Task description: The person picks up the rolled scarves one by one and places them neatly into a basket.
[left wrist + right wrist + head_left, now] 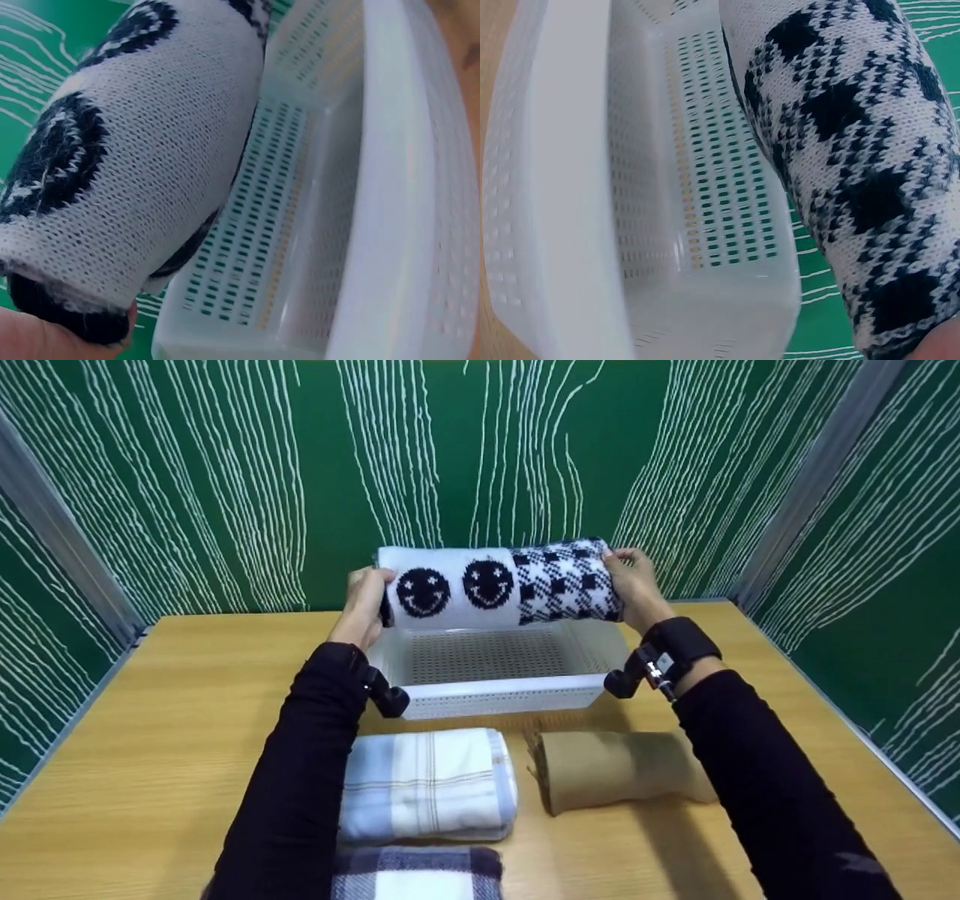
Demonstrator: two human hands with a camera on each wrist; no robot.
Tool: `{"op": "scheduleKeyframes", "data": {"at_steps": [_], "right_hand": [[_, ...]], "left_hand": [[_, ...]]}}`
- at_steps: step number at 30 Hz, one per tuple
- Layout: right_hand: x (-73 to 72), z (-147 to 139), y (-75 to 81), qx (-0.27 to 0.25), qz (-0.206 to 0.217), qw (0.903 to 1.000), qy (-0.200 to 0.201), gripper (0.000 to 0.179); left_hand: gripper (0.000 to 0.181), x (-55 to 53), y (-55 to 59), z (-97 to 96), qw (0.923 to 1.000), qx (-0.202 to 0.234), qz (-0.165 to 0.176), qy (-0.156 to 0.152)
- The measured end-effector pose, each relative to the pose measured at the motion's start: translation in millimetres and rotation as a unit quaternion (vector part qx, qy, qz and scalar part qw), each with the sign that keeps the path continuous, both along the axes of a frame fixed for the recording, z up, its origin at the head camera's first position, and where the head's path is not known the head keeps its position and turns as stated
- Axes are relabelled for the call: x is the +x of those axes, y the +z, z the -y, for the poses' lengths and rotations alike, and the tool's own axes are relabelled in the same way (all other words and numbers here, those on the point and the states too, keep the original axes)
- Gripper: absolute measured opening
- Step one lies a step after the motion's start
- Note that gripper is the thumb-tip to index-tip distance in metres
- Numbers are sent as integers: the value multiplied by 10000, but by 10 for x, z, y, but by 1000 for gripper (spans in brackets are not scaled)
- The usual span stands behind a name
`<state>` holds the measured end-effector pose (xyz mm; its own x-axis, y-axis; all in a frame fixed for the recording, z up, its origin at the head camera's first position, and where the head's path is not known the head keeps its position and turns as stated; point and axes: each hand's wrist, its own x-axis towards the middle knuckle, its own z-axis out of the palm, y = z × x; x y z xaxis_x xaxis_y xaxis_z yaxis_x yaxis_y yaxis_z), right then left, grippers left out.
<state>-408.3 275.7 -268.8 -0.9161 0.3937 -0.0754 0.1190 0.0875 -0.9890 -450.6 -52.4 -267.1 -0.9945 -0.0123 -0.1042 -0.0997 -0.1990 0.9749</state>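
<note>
A folded black-and-white knitted scarf hangs level above a white perforated plastic basket. Smiley faces pattern its left part, and a houndstooth check its right. My left hand grips the scarf's left end; only a bit of that hand shows in the left wrist view, beside the dark inner layer. At the other end, my right hand pinches the checked part between thumb and fingers. Through the gap below the scarf, the basket's slotted floor is visible with nothing lying on the part that shows.
In front of the basket lie a folded blue-and-white plaid cloth and a rolled tan fringed cloth. A dark-and-white checked cloth is cut off at the bottom edge. Green white-lined panels stand behind the wooden table.
</note>
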Motion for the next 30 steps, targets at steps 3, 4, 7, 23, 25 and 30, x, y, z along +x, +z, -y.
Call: {"op": "scheduleKeyframes", "data": {"at_steps": [3,4,7,23,25,30], "right_hand": [[-34,17,-38,-23,80,9995,314,29],[-41,19,-44,-119,109,9989,446,27],[-58,33,-38,-454,156,9946,922,11],[-189,7,-307,111,171,9930,1161,65],[-200,5,-344,228,138,9915,1273,65],[-232,39,-392,889,223,9819,1657,67]], "left_hand": [[35,-25,-37,39,9995,-308,-12,-89],[41,-32,-47,54,9991,-422,-34,-80],[22,-51,-74,101,9971,-724,-225,71],[71,-160,-312,74,9735,-2125,-597,-599],[72,-157,-358,42,9678,-2312,-701,-709],[64,-140,-436,-28,9365,-3172,-1090,-1026]]}}
